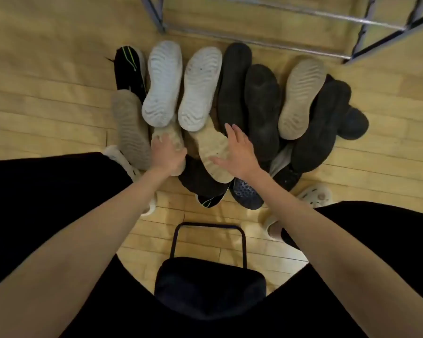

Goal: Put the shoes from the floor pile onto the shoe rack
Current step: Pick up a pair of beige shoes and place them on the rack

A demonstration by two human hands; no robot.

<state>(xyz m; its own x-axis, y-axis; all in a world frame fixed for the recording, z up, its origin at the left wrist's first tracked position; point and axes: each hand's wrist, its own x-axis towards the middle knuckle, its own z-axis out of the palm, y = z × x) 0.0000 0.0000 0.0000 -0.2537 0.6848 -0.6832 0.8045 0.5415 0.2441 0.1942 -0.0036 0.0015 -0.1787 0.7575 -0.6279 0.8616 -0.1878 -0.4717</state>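
A pile of shoes lies sole-up on the wooden floor: two white soles (165, 81), several black shoes (261, 106), tan soles (302, 93) and a black shoe with green stripes (130, 67). My left hand (167, 152) grips a beige shoe (167, 134) at the near side of the pile, fingers curled over it. My right hand (237, 150) hovers with fingers spread over a second beige sole (214, 147), thumb near it. The metal shoe rack (254, 18) stands beyond the pile, its lower bars bare.
I sit on a dark chair (205, 284) with a black metal frame, my legs in black to either side. My feet wear cream clogs (313, 196). A dark blue perforated shoe (247, 193) lies nearest the chair.
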